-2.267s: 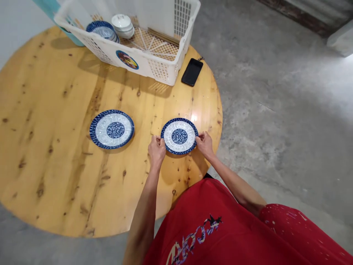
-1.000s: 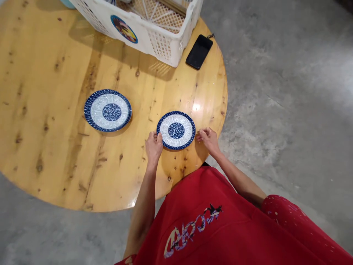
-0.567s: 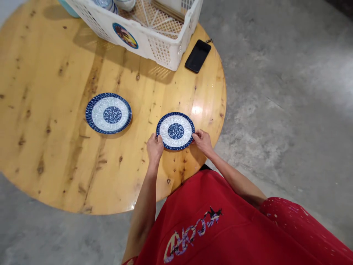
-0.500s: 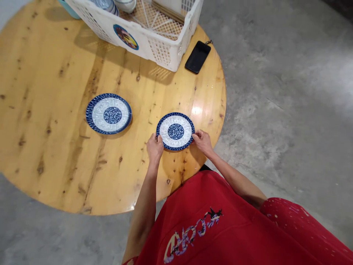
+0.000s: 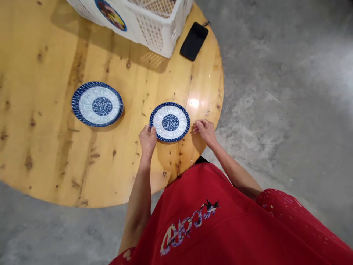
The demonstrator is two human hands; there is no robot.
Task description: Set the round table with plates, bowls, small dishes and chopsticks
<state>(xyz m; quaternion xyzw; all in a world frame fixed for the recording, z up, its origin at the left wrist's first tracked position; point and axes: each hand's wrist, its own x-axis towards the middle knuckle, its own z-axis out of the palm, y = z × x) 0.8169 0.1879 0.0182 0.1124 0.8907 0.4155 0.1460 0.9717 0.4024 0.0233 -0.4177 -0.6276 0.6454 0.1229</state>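
Okay, the right hand (image 5: 205, 131) is letting go of the nearer blue-rimmed plate (image 5: 170, 122) sitting on the wooden table (image 5: 55, 158), fingers loosely parted just beside it, while the left hand (image 5: 148, 139) is still pinching the opposite rim (so apparently only one hand's steadying it now)

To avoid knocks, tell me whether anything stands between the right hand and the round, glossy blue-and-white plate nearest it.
Nothing visible: only yellow wooden tabletop shows between the right hand and the plate, whose opposite rim the left hand touches.
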